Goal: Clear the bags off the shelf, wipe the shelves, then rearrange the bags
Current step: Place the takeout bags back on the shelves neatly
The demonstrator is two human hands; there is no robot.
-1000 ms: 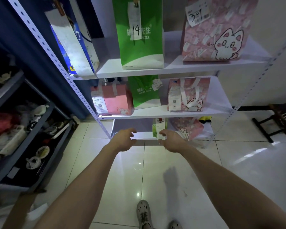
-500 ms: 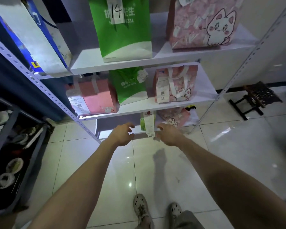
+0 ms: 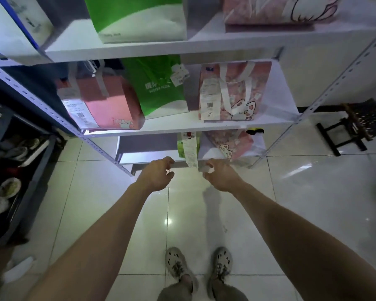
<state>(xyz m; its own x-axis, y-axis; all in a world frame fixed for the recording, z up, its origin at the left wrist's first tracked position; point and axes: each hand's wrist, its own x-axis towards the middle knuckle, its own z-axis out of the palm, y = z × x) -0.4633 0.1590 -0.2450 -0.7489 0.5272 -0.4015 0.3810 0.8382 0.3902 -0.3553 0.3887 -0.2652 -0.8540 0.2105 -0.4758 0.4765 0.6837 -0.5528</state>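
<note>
Head view: the left hand hangs loosely curled and empty before the bottom shelf, where the small green bag, probably light, crushable paper best gripped by its sides, trails a receipt reaching the right hand, whose grip I cannot tell.

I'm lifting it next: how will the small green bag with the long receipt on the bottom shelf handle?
Probably light: the green bag is small and narrow. Standing tall and thin, it may tip if pushed. Its receipt hangs loose past the bottom shelf edge, so it will likely flap or snag.
</note>
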